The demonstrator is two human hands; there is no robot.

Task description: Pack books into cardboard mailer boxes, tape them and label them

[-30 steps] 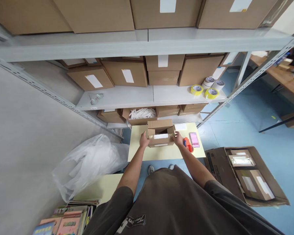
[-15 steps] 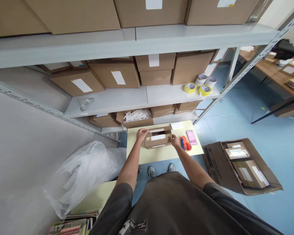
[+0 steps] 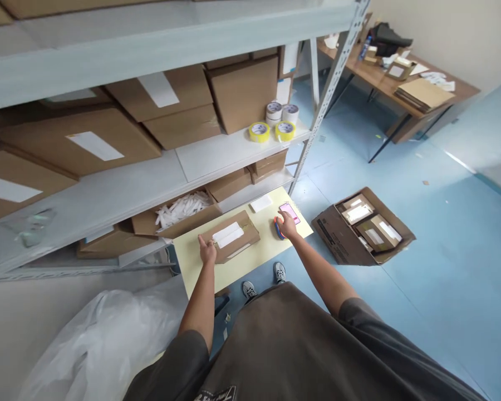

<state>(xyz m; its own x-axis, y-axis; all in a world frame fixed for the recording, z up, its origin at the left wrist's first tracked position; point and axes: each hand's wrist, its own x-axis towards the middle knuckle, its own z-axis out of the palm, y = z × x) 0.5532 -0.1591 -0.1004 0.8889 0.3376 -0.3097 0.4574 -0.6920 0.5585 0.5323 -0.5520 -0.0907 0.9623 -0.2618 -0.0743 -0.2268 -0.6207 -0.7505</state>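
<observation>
Your box [image 3: 250,224] lies on the pale yellow table [image 3: 194,270] in front of you, turned at a slant, its top closed over and a white label [image 3: 228,235] on that top. Your left hand [image 3: 209,253] is at the left end of the box, with index finger and thumb apart; the other fingers are hard to make out, so you cannot tell from here whether they press on the cardboard. Your right hand [image 3: 288,225] is well apart from the box, over the red and blue tape dispenser [image 3: 279,230], its index finger reaching forward; you cannot tell whether the fingers have closed on it. Just beyond that hand lies a pink item [image 3: 291,214], and a white card [image 3: 261,203] sits near the far edge of the table, between the rack and your box. Past the table, a tray of white strips [image 3: 186,210] stands on the low shelf of the rack [image 3: 217,153], and yellow tape rolls [image 3: 284,131] sit on the shelf above. To your right on the blue floor [image 3: 442,278] stands an open carton [image 3: 332,236] with smaller boxes [image 3: 378,233] inside.
</observation>
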